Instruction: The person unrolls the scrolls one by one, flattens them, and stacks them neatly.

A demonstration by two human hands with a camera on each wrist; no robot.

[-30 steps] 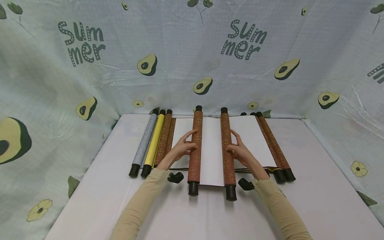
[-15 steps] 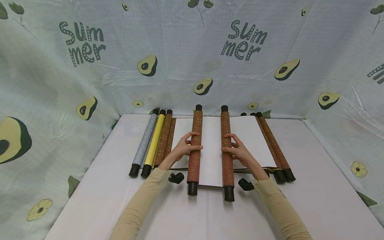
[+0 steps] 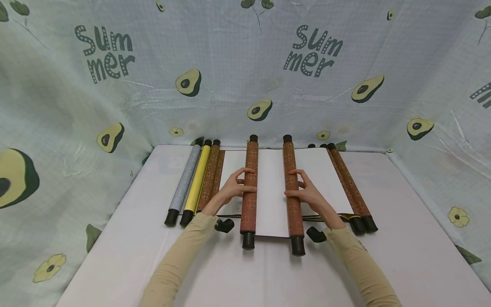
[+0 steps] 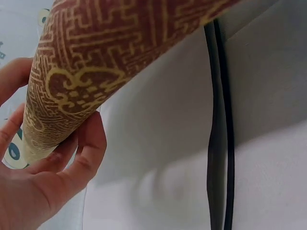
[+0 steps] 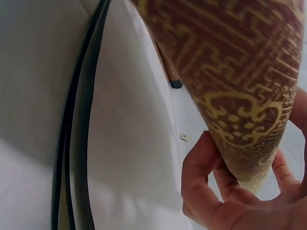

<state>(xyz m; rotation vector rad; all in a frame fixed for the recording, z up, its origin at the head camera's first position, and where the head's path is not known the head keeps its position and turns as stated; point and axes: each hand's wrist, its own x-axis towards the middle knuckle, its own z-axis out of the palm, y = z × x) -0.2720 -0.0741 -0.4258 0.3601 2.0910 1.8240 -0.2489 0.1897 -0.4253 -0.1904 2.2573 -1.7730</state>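
Note:
My left hand (image 3: pixel 233 187) grips the left brown patterned roll (image 3: pixel 250 209) of a partly unrolled scroll, with fingers and thumb curled round it. Around the matching right roll (image 3: pixel 293 213) curl the fingers of my right hand (image 3: pixel 310 195). A strip of white scroll paper (image 3: pixel 271 192) shows between the rolls, which have black end knobs. In the left wrist view, gold line patterns cover the held roll (image 4: pixel 81 72), and the left fingertips (image 4: pixel 93 136) press its underside. The right wrist view has the other roll (image 5: pixel 240 91) in the right hand (image 5: pixel 240 201).
Beneath and behind lie other opened white sheets (image 3: pixel 316 170). To the left are a grey roll (image 3: pixel 185 179), a yellow roll (image 3: pixel 200 177) and brown rolls (image 3: pixel 209 183). More brown rolls (image 3: pixel 350 192) lie at right on the white table (image 3: pixel 134 251). A printed cloth (image 3: pixel 222 51) hangs behind.
Both hands have shifted their grip, fingers and thumbs reaching further over the rolls. The right roll's near end swung slightly left, then back to the right. The other scrolls stay put.

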